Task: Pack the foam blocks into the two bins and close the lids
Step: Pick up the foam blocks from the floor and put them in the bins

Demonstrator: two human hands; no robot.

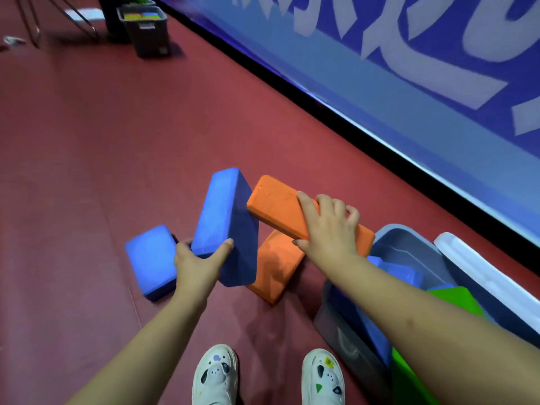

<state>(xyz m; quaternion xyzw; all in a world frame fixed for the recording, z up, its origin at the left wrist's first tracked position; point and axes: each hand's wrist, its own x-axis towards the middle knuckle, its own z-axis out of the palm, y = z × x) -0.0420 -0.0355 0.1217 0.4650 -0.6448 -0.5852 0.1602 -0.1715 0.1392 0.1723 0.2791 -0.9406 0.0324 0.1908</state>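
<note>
A tall blue block (pixel 225 226) is gripped by the left hand (pixel 198 264); an orange block (pixel 280 207) is gripped by the right hand (pixel 327 226), near the grey bin (pixel 409 247).

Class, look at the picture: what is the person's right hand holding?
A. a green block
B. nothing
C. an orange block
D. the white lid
C: the right hand grips the raised orange block above the floor, while the left hand holds a blue block.
</note>
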